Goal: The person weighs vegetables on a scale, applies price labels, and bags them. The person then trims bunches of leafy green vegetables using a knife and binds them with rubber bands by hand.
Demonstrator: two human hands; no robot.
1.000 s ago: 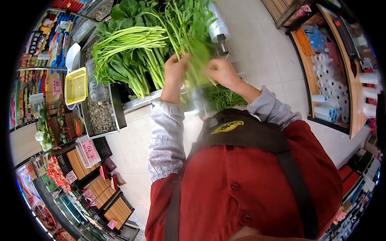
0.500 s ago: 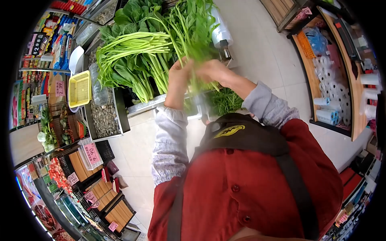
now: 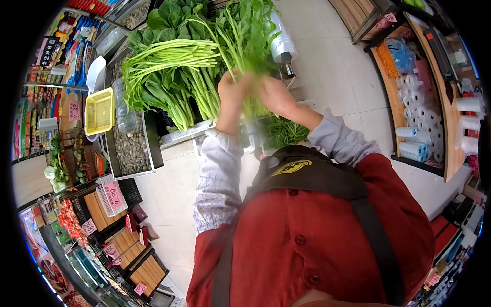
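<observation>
In the head view my left hand (image 3: 233, 94) and my right hand (image 3: 279, 97) meet over the front edge of a vegetable display. A small bunch of leafy greens (image 3: 258, 66) is between them, its leaves smeared by motion. My fingers are closed round its stems, though their tips are blurred. Just beyond lie long-stemmed greens (image 3: 232, 36) with narrow leaves. Left of my hands is a thick pile of pale green stalks (image 3: 176, 53), and broad dark leaves (image 3: 171, 18) lie behind it. Below my right hand, loose green stems and leaves (image 3: 285, 134) lie in a container.
A roll of clear bags (image 3: 281, 38) stands at the display's right. On the left are a yellow basket (image 3: 99, 111) and a metal tray of shellfish (image 3: 134, 148). A wooden shelf (image 3: 452, 123) with bag rolls stands to the right, across the tiled floor (image 3: 340, 66).
My right hand has turned slightly and its fingers point up more. My left hand has moved slightly right and up. The greens between them are still moving.
</observation>
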